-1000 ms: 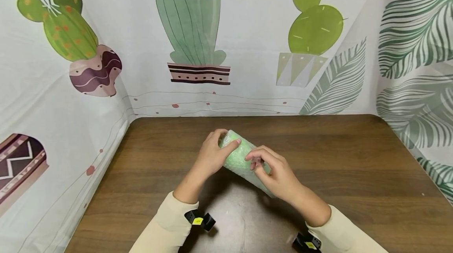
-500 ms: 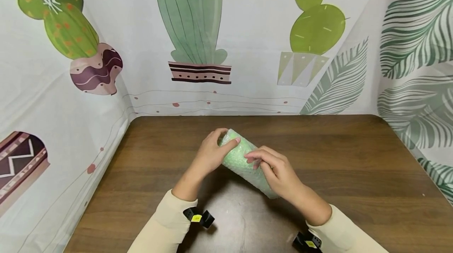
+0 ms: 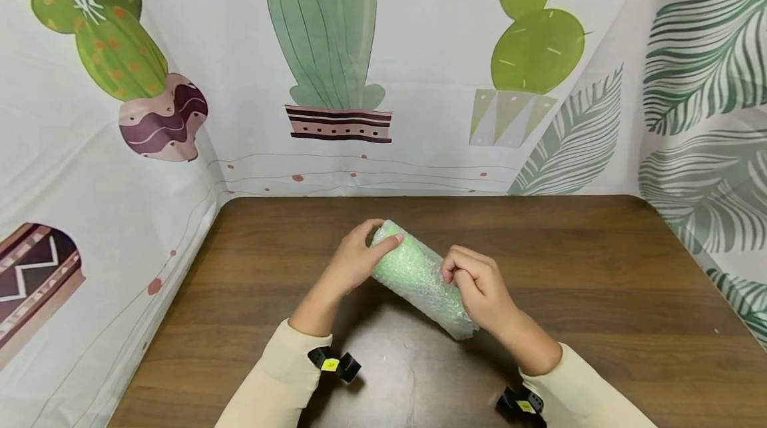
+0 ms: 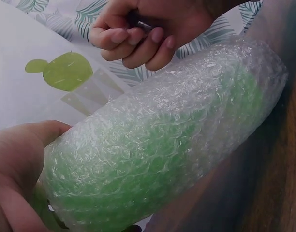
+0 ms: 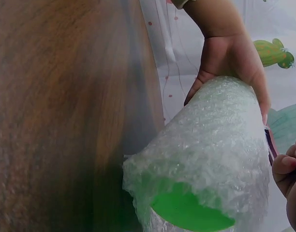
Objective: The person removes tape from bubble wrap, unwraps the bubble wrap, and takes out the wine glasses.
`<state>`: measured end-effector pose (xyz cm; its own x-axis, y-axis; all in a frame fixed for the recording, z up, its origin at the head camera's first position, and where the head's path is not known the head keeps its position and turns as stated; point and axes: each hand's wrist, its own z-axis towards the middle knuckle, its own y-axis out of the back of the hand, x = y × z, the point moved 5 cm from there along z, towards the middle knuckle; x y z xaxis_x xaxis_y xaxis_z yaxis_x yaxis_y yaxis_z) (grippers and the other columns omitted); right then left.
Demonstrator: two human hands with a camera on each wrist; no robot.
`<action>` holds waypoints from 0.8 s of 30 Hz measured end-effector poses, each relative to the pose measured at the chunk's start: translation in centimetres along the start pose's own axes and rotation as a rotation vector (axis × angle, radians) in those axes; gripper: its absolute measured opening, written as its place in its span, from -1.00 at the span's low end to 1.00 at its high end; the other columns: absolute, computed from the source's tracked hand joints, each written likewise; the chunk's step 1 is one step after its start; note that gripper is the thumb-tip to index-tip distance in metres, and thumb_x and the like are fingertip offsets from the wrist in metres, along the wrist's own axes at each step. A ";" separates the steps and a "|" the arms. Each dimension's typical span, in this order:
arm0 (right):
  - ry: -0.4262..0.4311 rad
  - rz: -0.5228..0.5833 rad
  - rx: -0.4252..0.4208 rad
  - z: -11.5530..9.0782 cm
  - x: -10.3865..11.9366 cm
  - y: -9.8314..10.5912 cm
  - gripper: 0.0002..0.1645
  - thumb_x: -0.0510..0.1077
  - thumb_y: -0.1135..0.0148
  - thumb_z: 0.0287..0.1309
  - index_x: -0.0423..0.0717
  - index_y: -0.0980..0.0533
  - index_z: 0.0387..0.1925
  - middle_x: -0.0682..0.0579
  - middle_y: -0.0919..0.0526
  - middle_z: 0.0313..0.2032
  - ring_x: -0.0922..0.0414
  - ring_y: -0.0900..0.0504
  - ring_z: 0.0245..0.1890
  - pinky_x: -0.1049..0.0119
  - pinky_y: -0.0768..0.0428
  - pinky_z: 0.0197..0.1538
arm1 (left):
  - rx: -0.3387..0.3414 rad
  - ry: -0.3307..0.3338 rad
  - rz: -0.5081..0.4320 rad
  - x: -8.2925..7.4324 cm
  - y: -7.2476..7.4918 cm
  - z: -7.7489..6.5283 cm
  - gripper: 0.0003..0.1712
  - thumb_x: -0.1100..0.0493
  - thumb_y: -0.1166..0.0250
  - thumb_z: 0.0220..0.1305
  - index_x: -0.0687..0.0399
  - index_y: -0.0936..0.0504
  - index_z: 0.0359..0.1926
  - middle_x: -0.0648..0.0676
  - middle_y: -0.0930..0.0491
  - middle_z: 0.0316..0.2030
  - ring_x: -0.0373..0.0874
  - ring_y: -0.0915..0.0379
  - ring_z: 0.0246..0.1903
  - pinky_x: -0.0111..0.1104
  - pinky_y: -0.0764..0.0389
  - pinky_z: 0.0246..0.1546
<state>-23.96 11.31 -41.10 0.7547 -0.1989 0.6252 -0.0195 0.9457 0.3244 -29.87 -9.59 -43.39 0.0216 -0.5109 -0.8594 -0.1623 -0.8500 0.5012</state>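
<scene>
A green cylinder wrapped in clear bubble wrap (image 3: 418,277) lies at a slant over the middle of the dark, wood-grained desk (image 3: 599,281). The wrap is knobbly and glossy, and its near end gapes, baring smooth green. The left hand (image 3: 355,260) grips the far end, thumb on top. The right hand (image 3: 479,288) sits at the near end, fingers curled and pinching something small and dark above the wrap. No writing can be read.
</scene>
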 end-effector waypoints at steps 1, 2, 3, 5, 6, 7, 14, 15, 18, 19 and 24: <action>-0.017 -0.009 0.007 0.0 -0.1 0.0 -0.53 -0.64 0.17 -0.05 -0.04 -0.42 -0.60 0.12 -0.39 -0.60 0.34 -0.33 -0.56 0.53 -0.33 -0.48 | 0.003 0.000 -0.005 0.1 0.0 0.0 -0.26 -0.30 -0.28 0.25 -0.09 -0.47 0.35 0.10 -0.51 0.30 0.07 -0.43 0.26 0.04 -0.47 0.25; -0.028 -0.014 0.013 0.0 -0.2 0.1 -0.54 -0.63 0.18 -0.05 -0.04 -0.40 -0.60 0.12 -0.38 -0.61 0.35 -0.31 -0.56 0.53 -0.32 -0.49 | 0.006 0.001 -0.011 0.2 0.0 0.1 -0.26 -0.30 -0.28 0.25 -0.10 -0.47 0.35 0.09 -0.51 0.30 0.06 -0.43 0.25 0.04 -0.48 0.24; -0.035 -0.020 0.018 -0.1 -0.3 0.1 -0.55 -0.62 0.19 -0.06 -0.04 -0.39 -0.61 0.12 -0.36 -0.61 0.35 -0.30 -0.56 0.52 -0.31 -0.50 | 0.007 0.002 -0.014 0.2 0.0 0.1 -0.27 -0.31 -0.28 0.25 -0.11 -0.47 0.35 0.09 -0.51 0.30 0.06 -0.44 0.24 0.04 -0.48 0.23; -0.045 -0.031 0.027 -0.1 -0.4 0.1 -0.57 -0.60 0.21 -0.07 -0.04 -0.36 -0.61 0.13 -0.32 -0.63 0.37 -0.27 -0.57 0.52 -0.29 -0.51 | 0.009 0.000 -0.022 0.3 0.0 0.2 -0.27 -0.31 -0.27 0.26 -0.12 -0.47 0.35 0.08 -0.51 0.29 0.06 -0.45 0.22 0.03 -0.49 0.22; -0.046 -0.036 0.029 -0.1 -0.5 0.1 -0.58 -0.60 0.22 -0.08 -0.04 -0.35 -0.61 0.12 -0.31 -0.64 0.37 -0.27 -0.57 0.52 -0.28 -0.52 | 0.011 0.000 -0.026 0.3 0.0 0.3 -0.28 -0.31 -0.28 0.26 -0.12 -0.48 0.34 0.08 -0.52 0.28 0.05 -0.46 0.21 0.02 -0.50 0.21; -0.045 -0.040 0.029 -0.1 -0.6 0.1 -0.59 -0.59 0.22 -0.08 -0.05 -0.34 -0.61 0.12 -0.30 -0.64 0.38 -0.26 -0.58 0.52 -0.28 -0.52 | 0.012 -0.001 -0.029 0.3 0.0 0.3 -0.28 -0.31 -0.28 0.26 -0.12 -0.48 0.34 0.08 -0.53 0.27 0.05 -0.47 0.19 0.02 -0.50 0.20; -0.124 -0.090 0.017 0.0 -0.9 0.2 -0.54 -0.48 0.10 0.33 -0.04 -0.25 -0.64 0.16 -0.19 -0.68 0.41 -0.14 -0.61 0.49 -0.19 -0.57 | 0.024 0.004 -0.048 0.5 0.0 0.3 -0.32 -0.29 -0.29 0.26 -0.15 -0.50 0.32 0.06 -0.55 0.23 0.03 -0.48 0.15 -0.02 -0.51 0.18; -0.149 -0.095 0.018 0.0 -0.9 0.2 -0.53 -0.44 0.06 0.39 -0.03 -0.24 -0.64 0.17 -0.19 -0.69 0.41 -0.15 -0.62 0.48 -0.20 -0.58 | 0.024 0.004 -0.047 0.5 0.0 0.3 -0.32 -0.29 -0.29 0.26 -0.15 -0.50 0.32 0.06 -0.55 0.24 0.03 -0.47 0.16 -0.01 -0.50 0.18; -0.211 -0.116 0.031 0.1 -1.1 0.2 -0.57 -0.37 -0.02 0.44 -0.03 -0.30 -0.60 0.19 -0.24 -0.68 0.41 -0.19 -0.64 0.47 -0.25 -0.58 | 0.026 0.002 -0.049 0.6 0.0 0.4 -0.32 -0.29 -0.29 0.26 -0.16 -0.50 0.31 0.06 -0.55 0.24 0.04 -0.47 0.17 0.00 -0.50 0.18; -0.218 -0.117 0.043 0.1 -1.1 0.2 -0.62 -0.36 -0.03 0.44 -0.05 -0.36 -0.55 0.18 -0.28 -0.67 0.40 -0.23 -0.64 0.46 -0.29 -0.58 | 0.027 0.002 -0.049 0.6 -0.1 0.4 -0.32 -0.29 -0.29 0.26 -0.16 -0.50 0.32 0.06 -0.55 0.24 0.04 -0.47 0.17 0.00 -0.50 0.18; -0.172 -0.126 0.112 0.2 -1.0 -0.1 -0.76 -0.43 0.00 0.42 -0.16 -0.57 -0.11 0.12 -0.46 -0.48 0.35 -0.35 -0.52 0.47 -0.41 -0.45 | 0.037 0.008 -0.053 0.7 -0.1 0.5 -0.31 -0.29 -0.28 0.26 -0.16 -0.48 0.33 0.07 -0.54 0.25 0.04 -0.49 0.13 -0.04 -0.53 0.13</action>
<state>-24.87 11.39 -41.59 0.6332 -0.3630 0.6835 -0.0123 0.8783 0.4779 -30.33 -9.81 -44.13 0.0387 -0.4666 -0.8836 -0.1970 -0.8705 0.4511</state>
